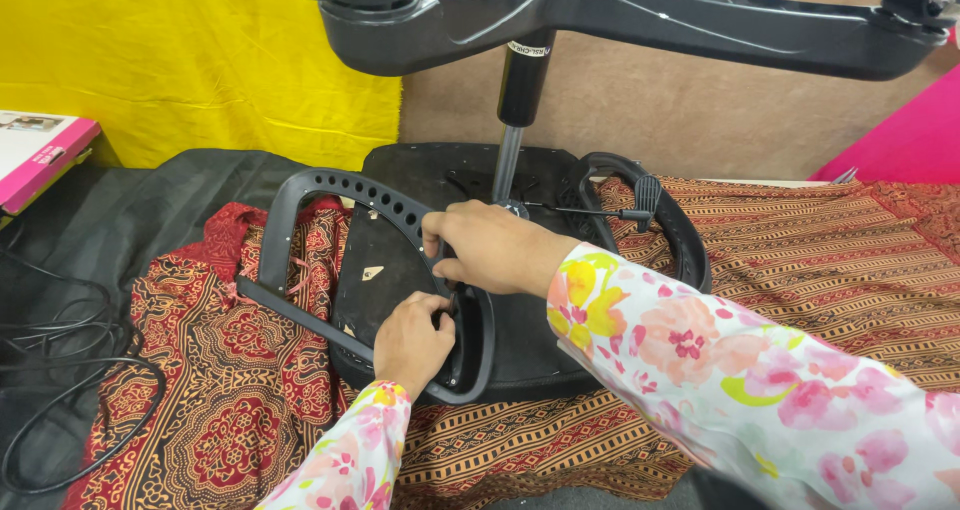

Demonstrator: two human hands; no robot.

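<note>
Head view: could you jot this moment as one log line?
left hand: gripping armrest | right hand: on same armrest | upturned chair seat: on patterned cloth

Single head view, looking steeply down, close over upturned chair seat (500,300) on patterned cloth (800,260).
</note>
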